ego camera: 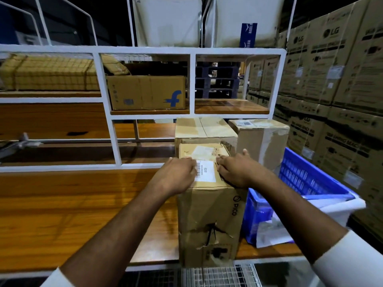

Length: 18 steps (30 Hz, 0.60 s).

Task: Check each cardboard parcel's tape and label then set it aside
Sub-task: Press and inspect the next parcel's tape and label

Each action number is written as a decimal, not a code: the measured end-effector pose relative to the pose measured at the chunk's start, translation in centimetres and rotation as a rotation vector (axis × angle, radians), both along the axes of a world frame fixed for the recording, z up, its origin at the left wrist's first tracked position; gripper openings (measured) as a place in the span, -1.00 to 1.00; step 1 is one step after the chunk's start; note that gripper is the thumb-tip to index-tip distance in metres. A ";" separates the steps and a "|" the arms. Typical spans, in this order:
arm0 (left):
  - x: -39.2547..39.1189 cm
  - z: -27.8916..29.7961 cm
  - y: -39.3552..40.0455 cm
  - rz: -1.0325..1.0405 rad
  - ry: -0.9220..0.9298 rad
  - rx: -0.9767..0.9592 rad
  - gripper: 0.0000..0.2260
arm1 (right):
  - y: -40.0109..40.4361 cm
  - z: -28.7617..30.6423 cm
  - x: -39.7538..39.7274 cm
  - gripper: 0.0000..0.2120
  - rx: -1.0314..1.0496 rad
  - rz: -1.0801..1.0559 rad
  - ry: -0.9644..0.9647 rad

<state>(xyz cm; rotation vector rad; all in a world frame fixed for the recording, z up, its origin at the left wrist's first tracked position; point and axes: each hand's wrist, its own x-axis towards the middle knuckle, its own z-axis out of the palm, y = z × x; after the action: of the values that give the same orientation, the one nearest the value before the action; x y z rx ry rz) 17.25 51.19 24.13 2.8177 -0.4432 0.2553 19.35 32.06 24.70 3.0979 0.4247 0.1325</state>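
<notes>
A tall cardboard parcel (209,220) marked PICO stands on the wooden table (72,208) near its front edge. A white barcode label (206,171) lies on the parcel's top. My left hand (177,175) rests on the top at the label's left edge, fingers bent over it. My right hand (236,169) lies on the top at the label's right edge, fingers curled down onto the cardboard. The parcel's front face is torn and dented low down. Two more cardboard parcels, one taped (205,130) and one with a small label (263,139), stand just behind.
A blue plastic crate (300,183) with white plastic bags sits right of the parcel. A white metal shelf frame (107,112) rises behind the table, holding a brown box with a blue logo (147,92). Stacked LG cartons (335,79) wall the right side.
</notes>
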 end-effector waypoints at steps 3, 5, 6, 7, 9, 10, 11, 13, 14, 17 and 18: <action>-1.0 -0.4 0.6 -0.016 0.004 -0.002 -0.62 | 0.2 -1.0 -0.7 -0.55 0.066 0.022 0.005; -0.9 -0.2 0.4 -0.006 -0.012 0.014 -0.63 | 0.5 -0.7 -0.5 -0.55 0.043 0.005 0.013; -1.0 -0.1 0.3 -0.002 -0.015 0.038 -0.64 | 0.6 -0.4 -0.6 -0.56 0.036 -0.008 0.019; -1.0 0.1 0.1 -0.001 -0.014 0.059 -0.64 | 0.7 0.0 -0.7 -0.56 0.026 -0.006 0.018; -1.5 0.5 -0.2 -0.016 -0.005 0.067 -0.64 | 0.9 0.2 -1.3 -0.54 0.019 0.041 0.011; -1.8 0.5 -0.3 -0.040 -0.010 0.052 -0.65 | 1.2 0.1 -1.8 -0.53 0.018 0.079 0.007; -2.3 0.3 -0.5 -0.069 -0.018 0.030 -0.64 | 1.5 -0.2 -2.5 -0.52 0.023 0.112 0.001; -3.1 -0.6 -0.8 -0.112 -0.029 0.024 -0.62 | 2.1 -1.1 -3.7 -0.52 0.053 0.136 -0.021; -3.2 -1.0 -0.9 -0.115 -0.037 0.034 -0.60 | 2.3 -1.6 -4.0 -0.52 0.076 0.128 -0.034; -3.1 -1.3 -1.0 -0.116 -0.043 0.016 -0.59 | 2.3 -1.7 -4.1 -0.52 0.123 0.116 -0.042; -3.2 -1.1 -0.9 -0.117 -0.039 -0.001 -0.59 | 2.1 -1.5 -4.3 -0.52 0.129 0.115 -0.034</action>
<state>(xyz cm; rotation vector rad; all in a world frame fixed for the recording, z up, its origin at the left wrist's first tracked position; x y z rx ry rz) 14.01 50.31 23.00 2.7774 -0.6144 0.2858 15.05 34.17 23.17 3.1911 0.6166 0.2222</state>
